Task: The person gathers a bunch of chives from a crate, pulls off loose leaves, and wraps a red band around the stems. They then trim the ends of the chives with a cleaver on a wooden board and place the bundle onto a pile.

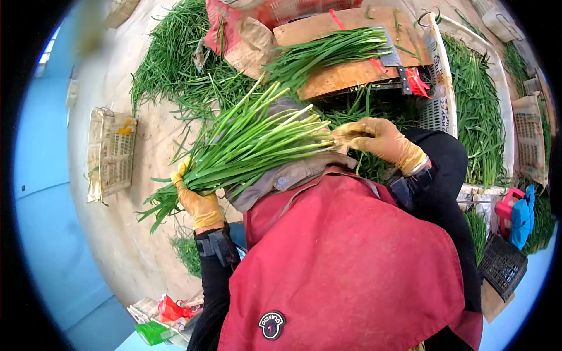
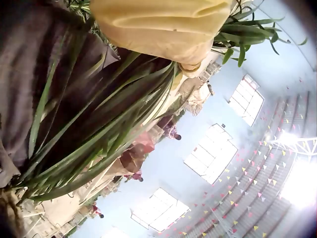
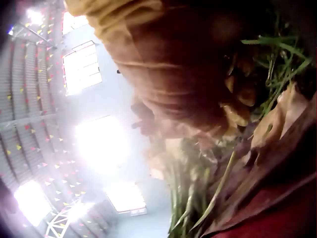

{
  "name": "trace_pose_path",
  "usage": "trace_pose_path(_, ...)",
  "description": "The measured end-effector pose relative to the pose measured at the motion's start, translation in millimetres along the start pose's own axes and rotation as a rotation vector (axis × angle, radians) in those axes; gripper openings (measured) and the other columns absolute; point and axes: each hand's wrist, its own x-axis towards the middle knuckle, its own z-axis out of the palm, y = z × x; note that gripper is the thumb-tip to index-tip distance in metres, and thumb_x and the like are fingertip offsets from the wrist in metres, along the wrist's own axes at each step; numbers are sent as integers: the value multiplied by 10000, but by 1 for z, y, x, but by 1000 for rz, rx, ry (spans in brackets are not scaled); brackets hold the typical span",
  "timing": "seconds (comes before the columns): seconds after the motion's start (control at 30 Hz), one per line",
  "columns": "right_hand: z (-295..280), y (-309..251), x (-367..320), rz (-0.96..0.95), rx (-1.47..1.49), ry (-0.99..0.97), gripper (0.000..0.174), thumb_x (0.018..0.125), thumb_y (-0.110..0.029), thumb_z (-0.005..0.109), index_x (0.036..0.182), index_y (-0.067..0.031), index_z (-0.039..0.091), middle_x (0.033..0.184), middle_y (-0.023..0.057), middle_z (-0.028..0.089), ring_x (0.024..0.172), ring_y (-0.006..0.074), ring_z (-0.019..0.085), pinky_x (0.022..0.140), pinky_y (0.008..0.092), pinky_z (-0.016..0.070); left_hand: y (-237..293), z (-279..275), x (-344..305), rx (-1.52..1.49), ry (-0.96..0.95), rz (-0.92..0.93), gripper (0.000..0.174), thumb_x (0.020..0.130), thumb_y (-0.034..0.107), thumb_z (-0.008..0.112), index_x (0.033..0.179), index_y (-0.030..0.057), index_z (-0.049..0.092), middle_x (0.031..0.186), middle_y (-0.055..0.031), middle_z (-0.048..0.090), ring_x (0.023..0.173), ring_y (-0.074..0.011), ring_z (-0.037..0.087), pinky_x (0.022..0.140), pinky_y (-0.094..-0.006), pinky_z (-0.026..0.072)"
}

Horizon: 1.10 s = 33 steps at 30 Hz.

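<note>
A bunch of long green stalks (image 1: pixel 263 140) lies across the person's lap, leafy ends to the left, pale ends to the right. The gloved left hand (image 1: pixel 198 196) grips its leafy end; in the left wrist view that yellow-gloved hand (image 2: pixel 158 29) has leaves on both sides. At the pale ends, the gloved right hand (image 1: pixel 380 140) has curled fingers pinching brownish scraps (image 1: pixel 345 134). In the right wrist view the right hand (image 3: pixel 163 69) is close above pale stalks (image 3: pixel 190 183); its fingertips are partly hidden.
Another bunch (image 1: pixel 328 55) lies on a brown board (image 1: pixel 351 76) beside a knife (image 1: pixel 393 61). Loose greens (image 1: pixel 175 58) are heaped on the floor at the upper left. A filled white crate (image 1: pixel 442 76) stands right, an upright crate (image 1: pixel 110 155) left.
</note>
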Motion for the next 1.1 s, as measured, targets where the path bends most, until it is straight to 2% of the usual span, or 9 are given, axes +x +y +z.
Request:
trace_pose_path(0.13,31,-13,14,-152,-25,-14,236,804,25,657,1039,7,653,971,43,656,879,105,599,801,250,486,2,21,-10,17,20,1,323,966,362,530,1034,65,640,1127,-117,660,989,-261,632,874,-452,539)
trace_pose_path(0.23,36,2,21,-47,136,8,162,799,27,661,958,0,657,918,36,653,843,94,593,767,247,490,5,19,-9,67,21,4,321,968,369,521,1084,91,634,1202,-107,637,1070,-268,610,926,-466,516)
trace_pose_path(0.4,5,16,10,7,-300,136,96,801,-14,623,892,9,641,774,15,609,712,79,550,649,239,467,5,7,-3,40,-54,33,332,975,365,507,1101,83,629,1206,-114,633,1072,-279,606,937,-472,507)
trace_pose_path(0.53,-7,21,3,179,-241,118,98,831,-29,605,913,16,633,719,23,593,653,80,540,606,231,458,3,14,-9,70,3,51,326,974,358,511,1064,70,633,1160,-120,647,1021,-274,619,913,-470,517)
trace_pose_path(0.63,3,-3,2,216,-132,36,178,856,-64,634,1007,30,638,791,28,621,665,72,538,588,223,451,3,26,-12,76,106,60,331,974,364,515,1018,53,618,1106,-129,657,955,-264,628,856,-458,547)
trace_pose_path(0.73,33,-8,10,-8,-100,-56,345,826,-197,709,1096,7,643,952,92,676,874,144,605,814,287,487,5,31,-15,78,110,43,325,978,361,506,1033,63,624,1124,-121,655,971,-257,627,868,-443,543)
trace_pose_path(0.83,48,12,19,118,190,-28,278,798,-129,706,1038,5,667,903,57,673,810,122,600,775,265,497,8,27,-16,90,40,44,321,982,361,496,1052,82,639,1158,-115,651,998,-246,627,888,-411,537)
trace_pose_path(0.97,11,31,21,199,44,110,197,794,-67,670,957,43,663,846,54,678,732,83,587,671,220,485,10,34,-20,132,35,120,332,976,381,507,993,77,637,1133,-121,659,995,-241,623,889,-421,529)
trace_pose_path(1.1,-6,2,9,-28,-59,240,145,801,-61,623,903,21,689,854,81,693,754,126,631,705,269,514,16,34,-21,94,-4,106,331,965,379,531,1007,68,636,1130,-120,660,1005,-245,620,902,-438,523)
